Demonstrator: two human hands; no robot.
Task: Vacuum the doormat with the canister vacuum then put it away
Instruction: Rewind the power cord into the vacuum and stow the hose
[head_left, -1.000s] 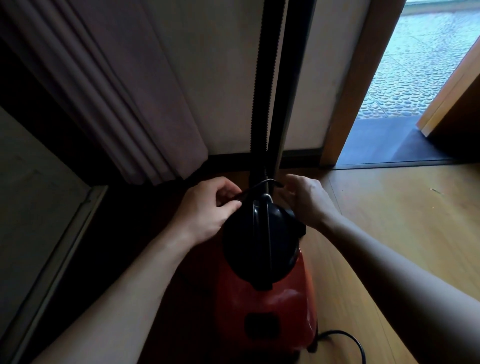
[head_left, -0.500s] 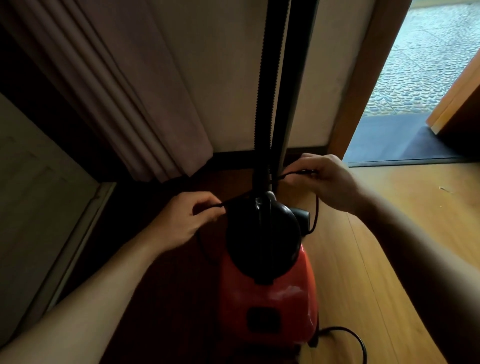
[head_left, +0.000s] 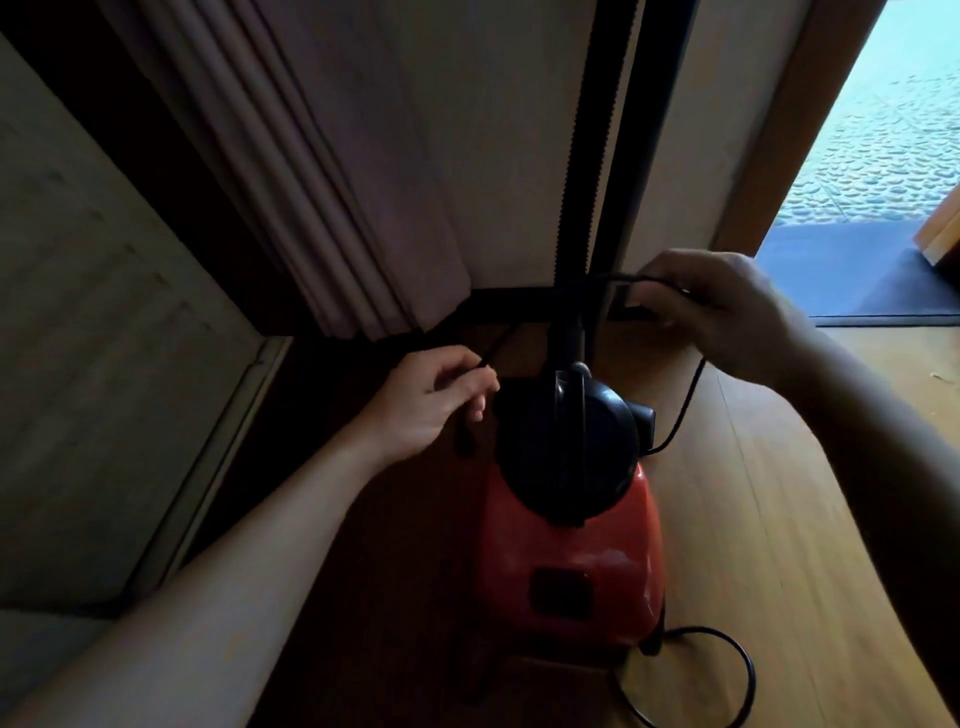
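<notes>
While the red canister vacuum with its black domed top (head_left: 571, 561) stands on the brown wooden floor (head_left: 789, 519) at centre frame, close to the pale wall, you hold its thin black power cord (head_left: 687, 396) in both hands just above it. Your left hand (head_left: 431, 405), left of the dome, pinches the cord between thumb and fingertips, with the remaining fingers curled in. Your right hand (head_left: 727, 312), higher and at right of centre, has its fingers curled round another stretch of the same cord. Between the two hands the cord crosses in front of the black ribbed hose (head_left: 592, 156) and the smooth black wand (head_left: 662, 130), which rise side by side from the vacuum to the top edge of the frame. From your right hand a length drops to the vacuum's right side, and a further loop lies on the floor at lower right. A dusty-pink pleated curtain (head_left: 337, 156) hangs at upper left, its hem near the dark skirting board. The dark grey doormat (head_left: 841, 275) lies in the doorway at right, beyond the wooden door frame (head_left: 779, 130) and well apart from the vacuum, with pebbled paving (head_left: 883, 156) behind it.
</notes>
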